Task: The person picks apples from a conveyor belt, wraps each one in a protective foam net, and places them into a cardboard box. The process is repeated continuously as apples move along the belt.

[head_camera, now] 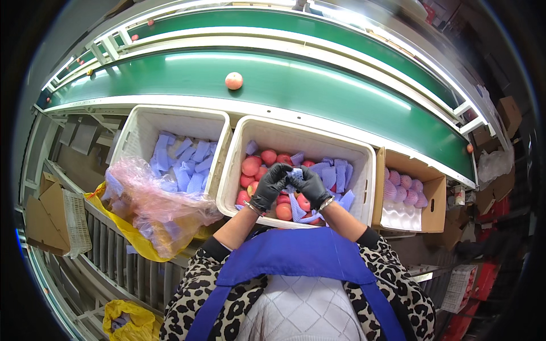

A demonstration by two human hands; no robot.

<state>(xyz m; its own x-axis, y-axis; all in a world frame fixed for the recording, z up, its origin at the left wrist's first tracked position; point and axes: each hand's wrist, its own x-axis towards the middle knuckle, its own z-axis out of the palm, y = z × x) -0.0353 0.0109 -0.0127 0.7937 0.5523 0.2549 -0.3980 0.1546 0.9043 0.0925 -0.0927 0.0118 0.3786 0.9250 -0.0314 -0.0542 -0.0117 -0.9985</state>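
Black gloves cover both of my hands. My left hand (pixel 271 186) and my right hand (pixel 310 186) meet over a white plastic crate (pixel 363 183), their fingers pinching a small bluish foam net sleeve (pixel 295 174) between them. Whether an apple sits inside the sleeve cannot be seen. Beneath and around the hands, red apples (pixel 283 211) fill the crate's left and middle. Flat lavender foam net sleeves (pixel 329 177) lie mostly at its right side, with a few strewn over the fruit.
Left stands another white crate (pixel 181 110) holding foam sleeves; a pink plastic bag (pixel 155 200) drapes over its front. At right, a cardboard box (pixel 436 209) contains net-wrapped apples (pixel 401 194) and a white moulded tray (pixel 399 216). A green conveyor belt (pixel 320 85) carrying an apple (pixel 233 81) runs beyond.
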